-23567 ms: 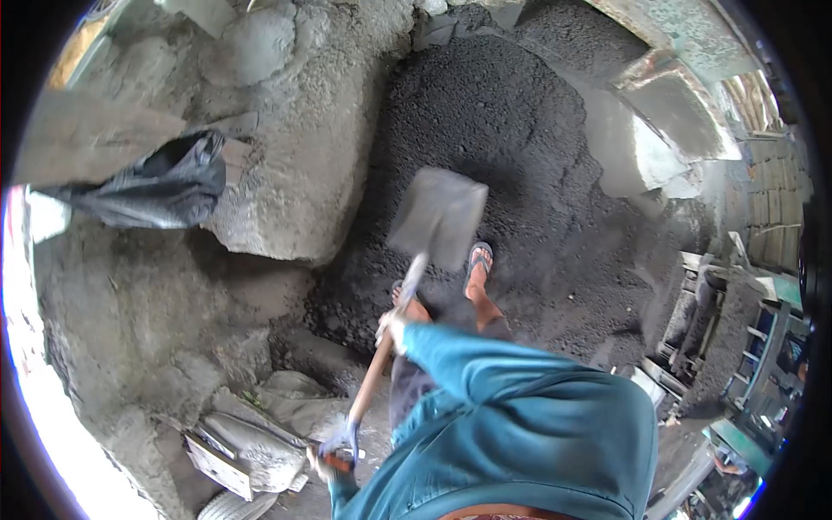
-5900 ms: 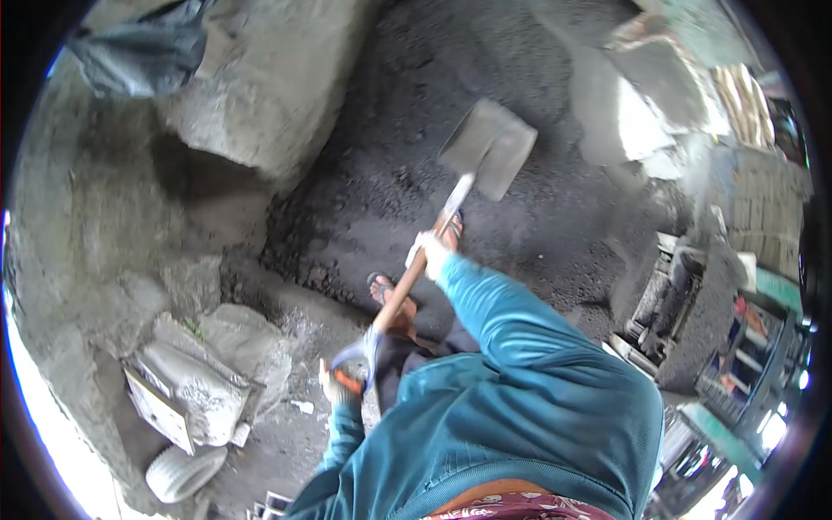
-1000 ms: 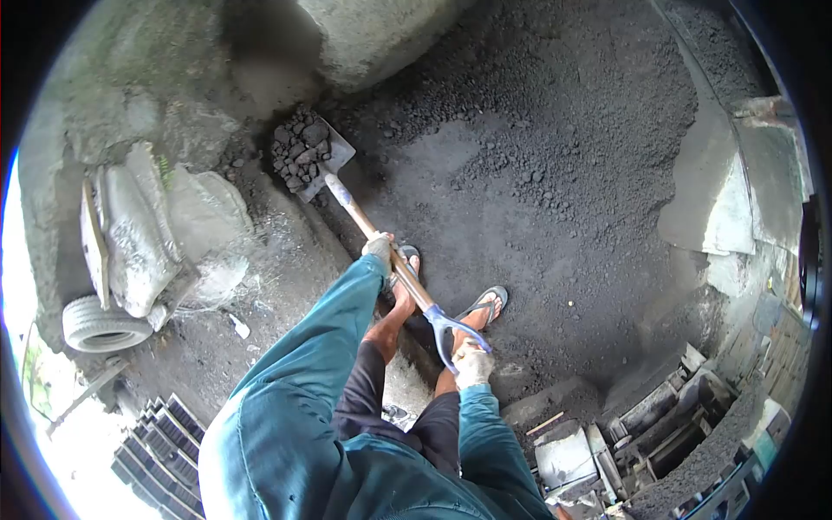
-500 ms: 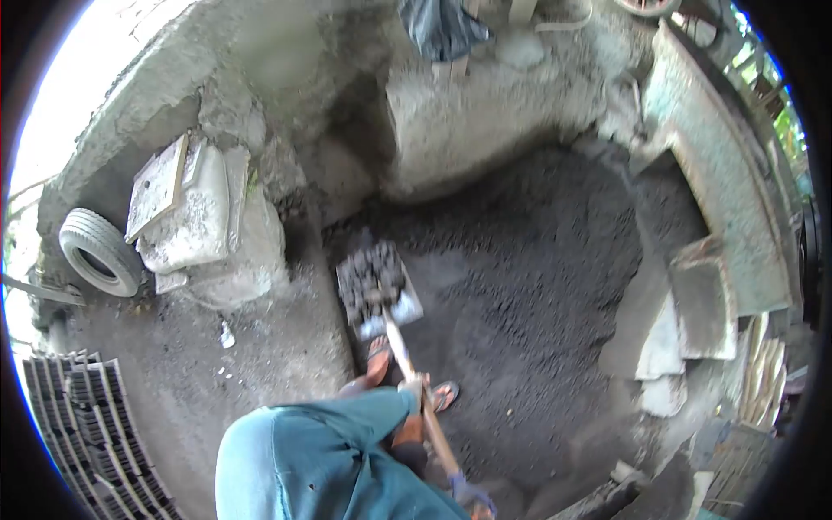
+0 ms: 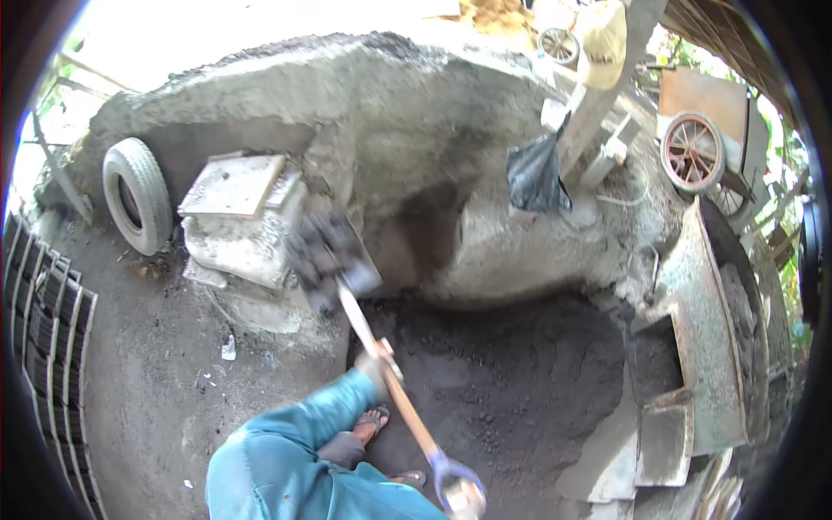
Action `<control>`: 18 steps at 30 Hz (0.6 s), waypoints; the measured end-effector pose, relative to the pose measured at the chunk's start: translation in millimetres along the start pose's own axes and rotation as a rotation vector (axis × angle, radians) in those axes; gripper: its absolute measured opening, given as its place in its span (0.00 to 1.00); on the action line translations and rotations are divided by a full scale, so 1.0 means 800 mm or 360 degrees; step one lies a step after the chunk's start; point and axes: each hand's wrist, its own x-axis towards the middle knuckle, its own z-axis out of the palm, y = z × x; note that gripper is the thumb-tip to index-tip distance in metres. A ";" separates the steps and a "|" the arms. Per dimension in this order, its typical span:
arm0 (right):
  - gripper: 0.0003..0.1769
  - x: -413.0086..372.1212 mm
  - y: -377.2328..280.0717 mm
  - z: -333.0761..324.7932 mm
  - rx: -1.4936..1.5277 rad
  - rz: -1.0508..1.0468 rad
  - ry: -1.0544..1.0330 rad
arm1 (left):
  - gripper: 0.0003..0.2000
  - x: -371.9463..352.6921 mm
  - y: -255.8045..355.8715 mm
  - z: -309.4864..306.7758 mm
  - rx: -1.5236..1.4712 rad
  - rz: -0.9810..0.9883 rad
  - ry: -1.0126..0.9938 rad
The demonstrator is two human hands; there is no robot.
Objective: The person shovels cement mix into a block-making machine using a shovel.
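A long-handled shovel (image 5: 406, 400) slants across the middle, its blade up and loaded with dark lumps (image 5: 328, 251). My left hand (image 5: 374, 364), blurred, is wrapped round the shaft below the blade. At the far end of the shaft, my right hand (image 5: 465, 500) grips the blue-purple handle (image 5: 451, 475). The raised load partly covers the edge of a pale block with a board (image 5: 232, 185) on top. Below the shovel lies dark granular material (image 5: 494, 373) in a pit. My sandalled feet show beneath the shaft.
A tyre (image 5: 137, 197) leans at the left, above a slatted rack (image 5: 48, 321). A black bag (image 5: 537, 176) hangs by a post at the wall. Spoked wheels (image 5: 692, 152) stand at the upper right, over a curved greenish metal sheet (image 5: 706, 347).
The loaded shovel has risen from the pit floor and swung up and left towards the pale block. Both hands still hold it. The view has tilted upward, showing more of the wall and the wheels.
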 end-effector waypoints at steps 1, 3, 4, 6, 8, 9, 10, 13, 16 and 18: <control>0.10 0.020 -0.011 0.061 0.0117 -0.0022 -0.0292 | 0.13 0.000 0.108 0.012 -0.0099 0.0529 -0.0033; 0.18 -0.020 -0.063 0.285 0.0517 0.0198 -0.1243 | 0.16 -0.088 0.318 0.063 -0.0058 0.1389 -0.0190; 0.25 -0.039 -0.080 0.391 0.0259 0.0113 -0.1529 | 0.15 -0.073 0.422 0.028 -0.0149 0.1207 -0.0420; 0.19 -0.106 -0.106 0.495 0.0126 -0.0187 -0.1925 | 0.16 -0.134 0.553 0.055 0.0017 0.1416 0.0027; 0.17 -0.166 -0.126 0.521 0.0036 -0.0337 -0.1853 | 0.14 -0.163 0.576 0.066 0.0114 0.1310 0.0173; 0.17 -0.176 -0.122 0.506 0.0121 -0.0202 -0.1916 | 0.13 -0.172 0.548 0.059 0.0190 0.1248 0.0288; 0.17 -0.184 -0.122 0.478 0.0102 -0.0208 -0.1932 | 0.12 -0.169 0.512 0.045 0.0045 0.1190 0.0115; 0.16 -0.140 -0.120 0.331 0.0135 0.0011 -0.1653 | 0.07 -0.134 0.370 0.014 -0.0216 0.0985 -0.0190; 0.16 -0.076 -0.103 0.128 0.0145 0.0050 -0.0745 | 0.07 -0.096 0.183 0.002 -0.0210 0.0573 0.0170; 0.07 -0.056 -0.083 -0.018 -0.0058 -0.0141 -0.0293 | 0.07 -0.090 0.055 0.005 -0.0193 0.0169 0.0298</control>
